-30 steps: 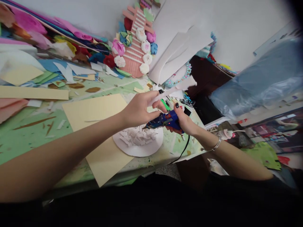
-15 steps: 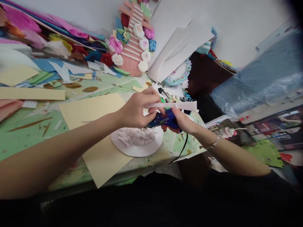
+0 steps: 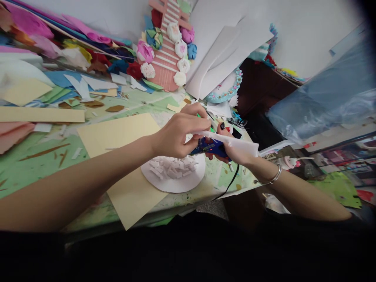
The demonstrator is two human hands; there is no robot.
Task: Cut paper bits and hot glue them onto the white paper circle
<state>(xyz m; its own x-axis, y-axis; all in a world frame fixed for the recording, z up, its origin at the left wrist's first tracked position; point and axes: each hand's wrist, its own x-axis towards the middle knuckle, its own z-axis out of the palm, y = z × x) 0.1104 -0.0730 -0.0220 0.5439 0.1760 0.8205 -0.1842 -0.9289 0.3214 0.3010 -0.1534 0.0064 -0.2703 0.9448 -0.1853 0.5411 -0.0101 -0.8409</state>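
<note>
Between thumb and fingers, my left hand [image 3: 183, 131] pinches one end of a white foam strip [image 3: 242, 145]. The strip's far end reaches over my right wrist. My right hand [image 3: 235, 149] is closed round a blue glue gun [image 3: 216, 147] with a small red light and a black cord [image 3: 232, 184]. Its nozzle end points left, behind my left fingers, so the tip is hidden. Below the hands lies a white disc [image 3: 179, 187] bearing a heap of small white pieces [image 3: 172, 167]. A cream sheet [image 3: 129, 203] lies partly under the disc.
Paper scraps [image 3: 85, 86] and a long cream strip [image 3: 41, 115] cover the table's left side. A pink flower-decorated panel [image 3: 167, 66] leans at the back, near a large white sheet [image 3: 217, 58] and a blue-rimmed round piece [image 3: 223, 90]. Plastic-wrapped material [image 3: 323, 102] stands right.
The foam strip has swung down at its right end, now lying across my right hand. My right thumb has lifted off the strip. Both hands have shifted slightly right in view.
</note>
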